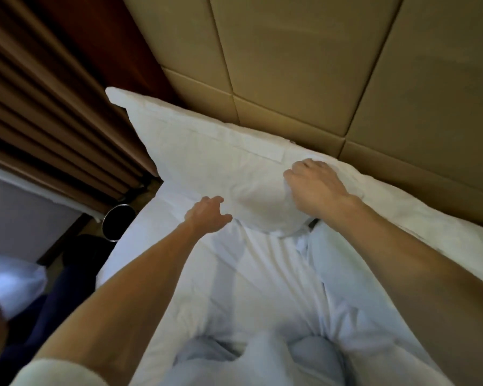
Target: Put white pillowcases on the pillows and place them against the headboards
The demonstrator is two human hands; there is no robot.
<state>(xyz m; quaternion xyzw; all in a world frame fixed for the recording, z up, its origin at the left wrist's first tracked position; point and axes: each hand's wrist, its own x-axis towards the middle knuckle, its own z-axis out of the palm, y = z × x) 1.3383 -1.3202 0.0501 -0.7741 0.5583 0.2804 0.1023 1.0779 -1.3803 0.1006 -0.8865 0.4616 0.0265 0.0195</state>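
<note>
A: First entry, hands?

B: Right hand (315,188): knuckles up, fingers curled down, clutching white cloth on the near right part of the pillow (195,168). Left hand (208,217): slack, fingers spread, palm down, at the pillow's near edge. Touching it or just clear of it, cannot tell. Hands apart from each other, both forearms bare.

A: Next, the pillow?

B: Already inside a white pillowcase (234,140), with a flat stitched band along the far side. Lying at the head of the bed, far long edge against the padded tan headboard (290,65). Left corner jutting past the headboard's end, toward the curtain (39,107).

A: Beneath it?

B: White sheet (234,274), creased lengthwise, spread over the bed. Bunched white bedding (262,355) at the nearest edge of the view, blurred.

A: Surroundings?

B: Curtain brown and pleated, hanging at the left. Round dark container (117,221) with a shiny rim, down on the floor beside the bed, below the curtain. Further left and lower, more white bedding (9,280), out of focus, with dark blue cloth (53,296) beside it.
</note>
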